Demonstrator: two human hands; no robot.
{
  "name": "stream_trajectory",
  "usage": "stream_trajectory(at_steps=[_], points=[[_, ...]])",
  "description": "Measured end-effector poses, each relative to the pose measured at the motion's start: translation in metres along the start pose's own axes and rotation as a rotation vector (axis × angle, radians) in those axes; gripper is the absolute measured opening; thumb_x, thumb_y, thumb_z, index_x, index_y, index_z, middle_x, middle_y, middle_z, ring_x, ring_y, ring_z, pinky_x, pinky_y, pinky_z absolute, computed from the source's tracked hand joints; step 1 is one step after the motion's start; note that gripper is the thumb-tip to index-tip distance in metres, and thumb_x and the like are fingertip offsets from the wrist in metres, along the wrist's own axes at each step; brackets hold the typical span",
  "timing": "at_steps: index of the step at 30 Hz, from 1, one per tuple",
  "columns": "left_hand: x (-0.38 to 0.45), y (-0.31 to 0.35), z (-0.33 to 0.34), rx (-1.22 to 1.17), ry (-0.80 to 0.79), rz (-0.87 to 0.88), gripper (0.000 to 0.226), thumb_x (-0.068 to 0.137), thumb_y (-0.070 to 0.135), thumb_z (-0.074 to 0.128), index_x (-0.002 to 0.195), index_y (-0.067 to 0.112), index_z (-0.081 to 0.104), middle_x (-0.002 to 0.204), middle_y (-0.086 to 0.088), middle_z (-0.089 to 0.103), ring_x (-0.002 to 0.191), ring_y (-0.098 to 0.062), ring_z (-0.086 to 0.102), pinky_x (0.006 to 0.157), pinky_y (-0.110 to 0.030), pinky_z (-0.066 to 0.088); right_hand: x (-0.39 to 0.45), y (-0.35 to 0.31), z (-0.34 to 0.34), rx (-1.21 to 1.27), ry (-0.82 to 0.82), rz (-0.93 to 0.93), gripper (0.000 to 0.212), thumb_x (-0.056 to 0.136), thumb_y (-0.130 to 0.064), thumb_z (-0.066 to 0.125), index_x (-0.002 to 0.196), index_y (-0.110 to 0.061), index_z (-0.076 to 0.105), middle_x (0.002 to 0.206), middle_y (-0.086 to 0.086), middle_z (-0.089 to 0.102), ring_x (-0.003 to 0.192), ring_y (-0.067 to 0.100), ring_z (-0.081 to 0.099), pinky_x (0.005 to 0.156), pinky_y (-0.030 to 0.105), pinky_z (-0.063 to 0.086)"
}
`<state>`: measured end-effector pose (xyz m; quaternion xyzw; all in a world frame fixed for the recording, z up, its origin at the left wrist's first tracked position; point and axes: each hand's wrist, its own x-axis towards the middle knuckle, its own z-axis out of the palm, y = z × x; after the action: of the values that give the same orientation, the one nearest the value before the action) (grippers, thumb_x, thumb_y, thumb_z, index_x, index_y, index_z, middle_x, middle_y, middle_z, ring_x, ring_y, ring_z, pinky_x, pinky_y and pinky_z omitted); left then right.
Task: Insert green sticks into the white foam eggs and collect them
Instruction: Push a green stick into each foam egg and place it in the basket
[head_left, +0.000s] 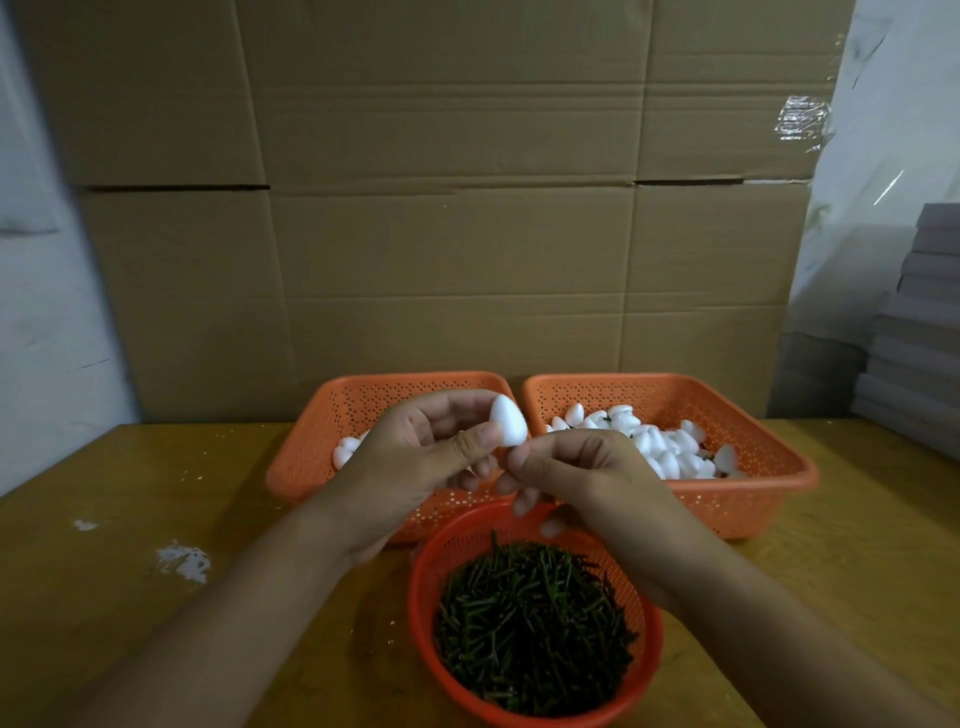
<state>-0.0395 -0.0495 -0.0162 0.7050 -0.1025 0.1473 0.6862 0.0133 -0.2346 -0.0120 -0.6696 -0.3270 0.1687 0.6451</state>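
- Two bare hands are meeting above the round red mesh basket of short dark green sticks, in front of two orange perforated plastic trays.
- The left hand is pinching a white foam egg between thumb and fingers, its narrow end pointing up and away.
- The right hand is curling its fingers tight against the egg's lower end; whether a stick is sitting in that pinch cannot be told, as the fingertips are hiding it.
- The left orange tray is showing a few plain eggs behind the left hand, while the right orange tray is holding a heap of eggs, some with green showing.
- Judging from this, the insertion is probably under way, and pushing off-centre could be driving a stick out through the egg's side or snapping it.
- Squeezing too hard could be denting the soft foam; white crumbs are already lying on the yellow wooden table.
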Motion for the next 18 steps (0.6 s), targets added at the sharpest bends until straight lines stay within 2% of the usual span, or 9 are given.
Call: stream_trajectory(at_steps=[5, 9, 18], points=[[0.0015, -0.0015, -0.0009, -0.004, 0.076, -0.031, 0.032, 0.091, 0.031, 0.066, 0.119, 0.017, 0.069, 0.096, 0.001, 0.073, 0.075, -0.012, 0.065, 0.067, -0.025, 0.054, 0.0021, 0.0003, -0.0011, 0.051, 0.065, -0.016, 0.015, 0.091, -0.022, 0.070, 0.078, -0.025, 0.078, 0.082, 0.003, 0.075, 0.069, 0.008, 0.066, 0.053, 0.019, 0.048], [0.0035, -0.0035, -0.0022, 0.021, 0.160, -0.066, 0.018, 0.100, 0.017, 0.058, 0.112, 0.017, 0.071, 0.102, -0.004, 0.075, 0.073, -0.013, 0.066, 0.064, -0.025, 0.055, 0.0037, 0.0018, -0.0028, 0.044, 0.099, -0.012, 0.013, 0.089, -0.022, 0.072, 0.077, -0.024, 0.078, 0.076, 0.001, 0.073, 0.067, 0.007, 0.065, 0.053, 0.018, 0.047], [0.0056, -0.0052, -0.0033, 0.012, 0.221, -0.102, 0.018, 0.101, 0.010, 0.056, 0.108, 0.015, 0.072, 0.100, -0.004, 0.075, 0.069, -0.012, 0.064, 0.061, -0.023, 0.054, 0.0053, 0.0036, -0.0040, 0.052, 0.107, 0.004, 0.016, 0.088, -0.024, 0.071, 0.074, -0.022, 0.078, 0.071, 0.000, 0.071, 0.066, 0.008, 0.064, 0.053, 0.018, 0.046]])
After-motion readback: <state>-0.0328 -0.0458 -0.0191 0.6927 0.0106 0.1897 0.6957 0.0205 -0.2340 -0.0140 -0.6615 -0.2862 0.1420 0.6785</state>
